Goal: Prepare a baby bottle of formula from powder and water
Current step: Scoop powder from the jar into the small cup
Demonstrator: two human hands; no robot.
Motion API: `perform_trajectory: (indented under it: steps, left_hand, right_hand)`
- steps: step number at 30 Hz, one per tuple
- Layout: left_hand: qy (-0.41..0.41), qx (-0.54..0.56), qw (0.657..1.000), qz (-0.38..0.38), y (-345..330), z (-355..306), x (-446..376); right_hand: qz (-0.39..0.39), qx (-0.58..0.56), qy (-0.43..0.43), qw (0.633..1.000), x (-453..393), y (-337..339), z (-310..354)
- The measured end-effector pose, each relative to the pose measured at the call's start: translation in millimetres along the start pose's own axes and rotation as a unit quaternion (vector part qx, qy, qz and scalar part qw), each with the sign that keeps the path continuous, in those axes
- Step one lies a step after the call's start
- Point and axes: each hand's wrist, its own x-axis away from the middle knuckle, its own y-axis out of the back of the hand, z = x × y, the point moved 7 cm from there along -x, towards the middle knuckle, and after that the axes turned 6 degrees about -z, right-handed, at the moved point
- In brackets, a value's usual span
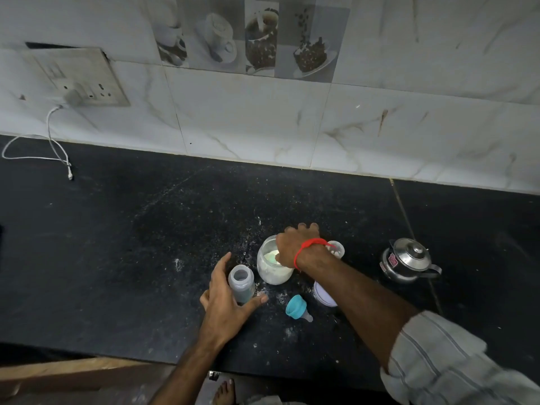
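Observation:
An open, clear baby bottle [241, 283] stands on the black counter [117, 258]. My left hand [225, 299] cups it, fingers on its left side and thumb at its right base. Just right of it is an open glass jar of white powder [270, 270]. My right hand [295, 247], a red thread on its wrist, hovers over the jar mouth with fingers curled, and appears to hold a pale green scoop [272, 254] down in the powder. The teal bottle collar with its nipple [295, 307] lies on its side in front of the jar.
A white lid [321, 294] lies under my right forearm, and a small clear container [336, 249] stands behind the wrist. A steel kettle [409, 260] sits to the right. Powder is spilled around the jar. A charger cable [58, 153] hangs from the wall socket at far left.

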Motion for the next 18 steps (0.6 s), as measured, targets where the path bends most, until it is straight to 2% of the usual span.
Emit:
perform_trajectory:
  steps: [5, 11, 14, 16, 18]
  left_hand:
    - [-0.031, -0.022, 0.999, -0.019, 13, -4, 6]
    - [-0.071, -0.03, 0.997, -0.027, 24, -24, 3]
    - [-0.092, -0.022, 0.995, 0.018, 30, -41, -12]
    - [-0.098, 0.036, 0.993, 0.063, 37, -51, -34]
    - [-0.068, 0.111, 0.987, 0.093, 44, -53, -63]
  right_hand:
    - [0.044, 0.083, 0.018, 0.995, -16, 1, 9]
    - [0.028, 0.054, 0.048, 0.997, -5, 3, 9]
    - [0.005, 0.004, 0.059, 0.998, 1, 4, 2]
    - [-0.005, -0.035, 0.061, 0.998, 4, 3, -5]
    - [0.003, -0.073, 0.055, 0.996, 7, 0, -12]
